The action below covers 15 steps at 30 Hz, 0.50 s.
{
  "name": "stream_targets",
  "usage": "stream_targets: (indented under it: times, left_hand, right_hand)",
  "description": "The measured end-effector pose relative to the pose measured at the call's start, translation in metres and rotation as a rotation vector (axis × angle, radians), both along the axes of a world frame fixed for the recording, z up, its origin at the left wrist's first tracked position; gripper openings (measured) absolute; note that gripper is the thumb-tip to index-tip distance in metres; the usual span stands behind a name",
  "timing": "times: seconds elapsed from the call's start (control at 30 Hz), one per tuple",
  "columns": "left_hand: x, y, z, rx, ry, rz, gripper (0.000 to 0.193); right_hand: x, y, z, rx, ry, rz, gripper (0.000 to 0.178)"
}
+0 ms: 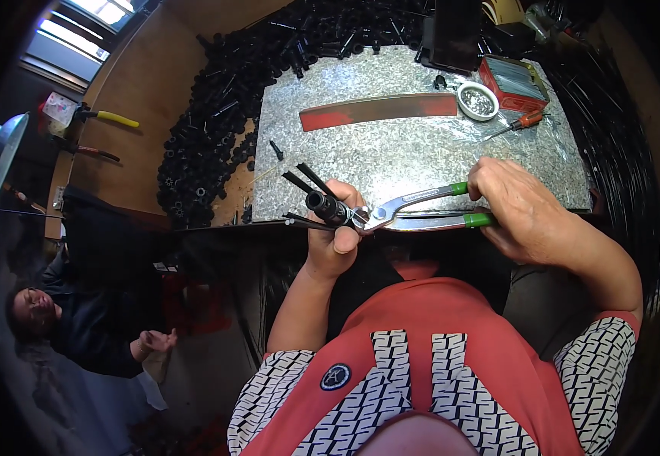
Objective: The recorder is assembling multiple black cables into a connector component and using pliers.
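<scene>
The left hand (335,228) is closed around a short black tube (322,204) with several thin black rods (303,181) fanning out past it, all held just off the front edge of the bench (391,163), near its left corner. The right hand (524,209) is wrapped around the 2 green handles of a pair of pliers (413,211), squeezing them nearly together, and the metal nose meets the tube end beside the left thumb.

To do this well, I judge the left hand should keep the tube steady and level while the pliers bite squarely, with the thumb kept clear of the nose. Even pressure looks wiser than a hard snap, since the rods could slip.

On the bench lie a long red-ended metal strip (379,111), a small round dish (478,100) and a screwdriver (516,123) toward the far right corner.
</scene>
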State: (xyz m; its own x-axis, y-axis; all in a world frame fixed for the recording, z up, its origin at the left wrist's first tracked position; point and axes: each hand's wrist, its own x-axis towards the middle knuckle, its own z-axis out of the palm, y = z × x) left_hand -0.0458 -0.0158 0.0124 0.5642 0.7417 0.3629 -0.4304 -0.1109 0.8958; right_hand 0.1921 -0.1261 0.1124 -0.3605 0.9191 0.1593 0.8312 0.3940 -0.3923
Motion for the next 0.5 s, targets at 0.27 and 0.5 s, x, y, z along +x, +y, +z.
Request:
stream_targets:
  times: [0.27, 0.5]
  left_hand:
    - [0.001, -0.003, 0.001, 0.026, -0.011, 0.035, 0.070]
    - [0.000, -0.008, 0.003, -0.146, -0.129, -0.023, 0.070]
  right_hand:
    - [0.001, 0.002, -0.012, -0.002, 0.104, 0.025, 0.034]
    - [-0.007, 0.009, -0.044, 0.018, 0.256, 0.062, 0.030]
